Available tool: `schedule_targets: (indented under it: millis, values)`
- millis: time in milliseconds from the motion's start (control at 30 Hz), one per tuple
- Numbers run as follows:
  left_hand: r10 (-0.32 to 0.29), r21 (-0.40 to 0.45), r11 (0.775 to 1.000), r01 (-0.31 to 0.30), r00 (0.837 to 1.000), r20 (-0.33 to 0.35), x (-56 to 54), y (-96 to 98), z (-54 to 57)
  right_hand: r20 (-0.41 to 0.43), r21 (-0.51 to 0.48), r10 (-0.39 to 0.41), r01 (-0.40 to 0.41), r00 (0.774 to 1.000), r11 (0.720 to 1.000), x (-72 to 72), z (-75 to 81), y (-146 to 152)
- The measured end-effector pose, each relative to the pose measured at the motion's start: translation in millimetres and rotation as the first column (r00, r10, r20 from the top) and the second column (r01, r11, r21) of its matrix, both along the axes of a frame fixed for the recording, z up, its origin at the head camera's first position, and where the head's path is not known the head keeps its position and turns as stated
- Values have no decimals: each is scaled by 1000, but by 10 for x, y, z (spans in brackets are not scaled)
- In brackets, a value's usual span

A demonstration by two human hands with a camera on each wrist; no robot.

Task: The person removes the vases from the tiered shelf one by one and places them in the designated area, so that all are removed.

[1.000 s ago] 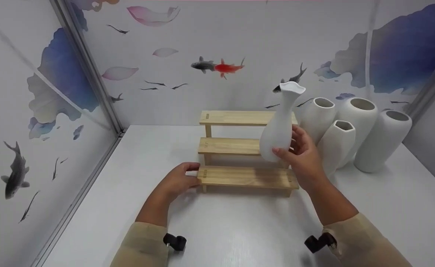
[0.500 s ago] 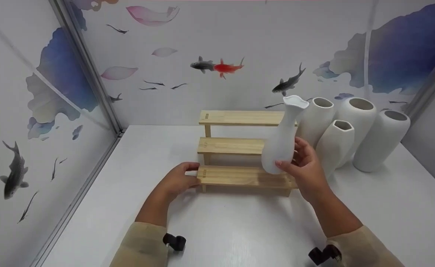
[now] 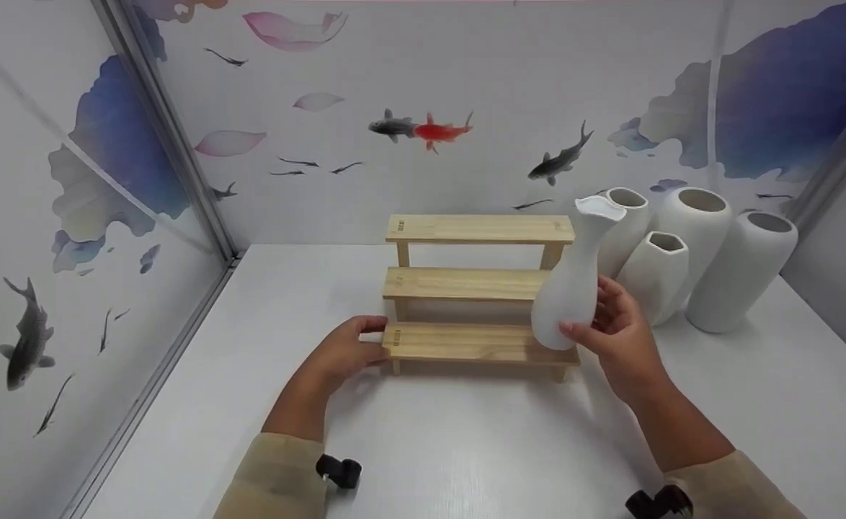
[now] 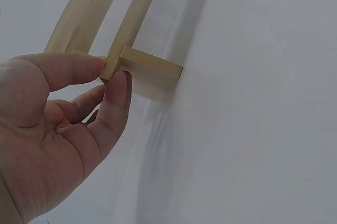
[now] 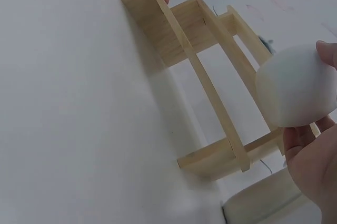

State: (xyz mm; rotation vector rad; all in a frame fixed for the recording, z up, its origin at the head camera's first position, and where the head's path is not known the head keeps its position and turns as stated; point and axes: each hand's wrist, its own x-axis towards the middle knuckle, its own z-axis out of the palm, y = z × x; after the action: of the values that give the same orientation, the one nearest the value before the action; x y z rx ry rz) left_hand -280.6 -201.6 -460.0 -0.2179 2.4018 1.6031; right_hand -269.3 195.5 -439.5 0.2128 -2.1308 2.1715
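My right hand [image 3: 621,342] grips a white vase [image 3: 571,295] with a slim neck and wavy rim by its rounded lower body. The vase leans a little to the right, in front of the right end of a three-step wooden stand [image 3: 466,342]. In the right wrist view the underside of the vase [image 5: 295,87] shows between thumb and fingers, above the level of the lowest step. At the stand's left end, my left hand [image 3: 347,349] pinches the end of the lowest board [image 4: 113,66] between thumb and fingers, as the left wrist view shows.
Several white vases stand grouped to the right of the stand, among them a faceted one [image 3: 657,277] and a tall one at the far right [image 3: 744,277]. A back wall [image 3: 423,58] painted with fish rises behind the white table [image 3: 430,447].
My right hand has brought the white vase down and to the right, over the lowest step's right end. My left hand stays on the board, and the stand has not moved.
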Motion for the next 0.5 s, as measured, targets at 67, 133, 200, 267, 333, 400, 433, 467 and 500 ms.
schedule_targets:
  millis: [67, 133, 200, 267, 333, 400, 433, 467, 500]
  values:
    - [2, 1, 1000, -2, 1000, -3, 6, -5, 1, 10, 3, 0, 0, 1000, 1000, 17, -10, 50]
    - [-3, -2, 1000, 3, 1000, -11, 8, -12, -6, 17, 4, -1, 1, 1000, 1000, 37, -22, 105]
    - [-12, -4, 1000, 12, 1000, -21, 6, -17, -14, 24, 7, -2, 2, 1000, 1000, 64, -31, 163]
    - [-17, 3, 1000, 17, 1000, -23, 3, -19, -20, 26, 4, 2, -2, 1000, 1000, 93, -40, 224]
    - [-18, 6, 1000, 18, 1000, -22, -5, -21, -27, 24, 5, 9, -9, 1000, 1000, 127, -46, 294]
    - [-17, 9, 1000, 18, 1000, -15, -12, -24, -30, 13, 7, 26, -26, 1000, 1000, 159, -52, 375]
    - [-17, 9, 1000, 17, 1000, -11, -15, -26, -31, 5, 6, 39, -39, 999, 999, 172, -56, 419]
    - [-19, 7, 1000, 19, 1000, -11, -17, -30, -31, -5, 7, 54, -53, 999, 999, 187, -60, 467]
    - [-22, 6, 1000, 22, 1000, -10, -17, -33, -30, -17, 9, 72, -72, 997, 997, 200, -62, 519]
